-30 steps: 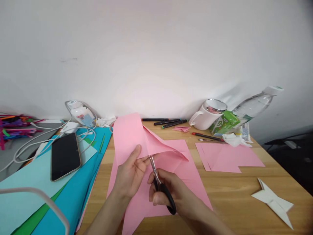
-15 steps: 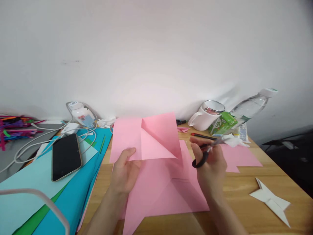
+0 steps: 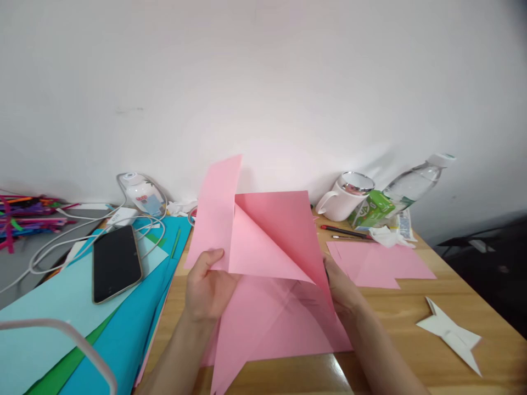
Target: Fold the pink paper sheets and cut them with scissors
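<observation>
My left hand (image 3: 209,282) pinches the lower left of a raised pink sheet of paper (image 3: 265,258), thumb on top and fingers beneath. The sheet is creased. Its left strip stands up and a triangular flap folds across the middle. At the sheet's right edge, my right hand (image 3: 343,285) is closed around the scissors (image 3: 326,269). Only a bit of their dark handle shows; the blades are hidden behind the paper. Under both hands lies more pink paper (image 3: 288,334) on the wooden table, with a pointed corner towards me.
Pink offcuts (image 3: 379,263), pens (image 3: 343,230) and a folded white paper shape (image 3: 450,332) lie on the right. Behind them stand a mug (image 3: 346,195), a green carton (image 3: 373,208) and a tilted bottle (image 3: 415,184). A phone (image 3: 116,263) and cable rest on coloured sheets at left.
My right hand has moved left with the scissors, from beside the raised sheet to its right edge, partly behind it. The sheet's left strip has risen and its right part has opened out.
</observation>
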`<state>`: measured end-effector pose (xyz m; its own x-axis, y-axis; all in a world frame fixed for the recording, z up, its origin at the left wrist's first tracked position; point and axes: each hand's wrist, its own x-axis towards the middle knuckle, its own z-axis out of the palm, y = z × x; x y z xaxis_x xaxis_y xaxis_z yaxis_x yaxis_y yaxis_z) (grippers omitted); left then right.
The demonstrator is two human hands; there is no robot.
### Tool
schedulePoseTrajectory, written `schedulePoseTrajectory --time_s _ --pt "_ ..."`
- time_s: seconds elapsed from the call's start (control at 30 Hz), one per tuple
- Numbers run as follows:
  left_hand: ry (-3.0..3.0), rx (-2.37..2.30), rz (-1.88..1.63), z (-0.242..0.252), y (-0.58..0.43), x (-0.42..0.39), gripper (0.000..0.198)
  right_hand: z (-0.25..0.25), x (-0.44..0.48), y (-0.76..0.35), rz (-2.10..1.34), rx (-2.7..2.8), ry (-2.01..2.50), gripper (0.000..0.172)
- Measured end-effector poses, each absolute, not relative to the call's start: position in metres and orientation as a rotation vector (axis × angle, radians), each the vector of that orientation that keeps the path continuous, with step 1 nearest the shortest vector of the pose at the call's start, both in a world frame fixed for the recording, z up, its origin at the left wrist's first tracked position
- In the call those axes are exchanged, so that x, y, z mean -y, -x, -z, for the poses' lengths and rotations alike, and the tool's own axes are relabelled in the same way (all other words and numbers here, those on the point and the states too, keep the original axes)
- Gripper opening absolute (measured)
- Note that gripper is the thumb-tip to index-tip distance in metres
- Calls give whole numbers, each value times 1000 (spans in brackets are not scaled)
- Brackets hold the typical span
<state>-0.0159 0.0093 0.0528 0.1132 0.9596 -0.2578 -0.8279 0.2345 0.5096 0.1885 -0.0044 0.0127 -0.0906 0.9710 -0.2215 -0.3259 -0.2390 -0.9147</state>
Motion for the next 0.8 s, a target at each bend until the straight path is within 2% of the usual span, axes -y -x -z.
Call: schedulePoseTrajectory --time_s 0.23,0.33,0.53,0.8 --pt "-245 -673 -1280 -50 17 -9 4 -5 5 -173 -1507 796 1048 32" --pt "-288 -656 -1288 -53 14 -8 9 -2 4 -170 -1397 805 1153 34" --pt "-558 -664 -1337 -48 7 -8 27 -4 0 -183 -863 950 1301 34" --pt "-814 -930 -1280 -34 4 -8 20 -2 0 -191 -859 930 1280 31"
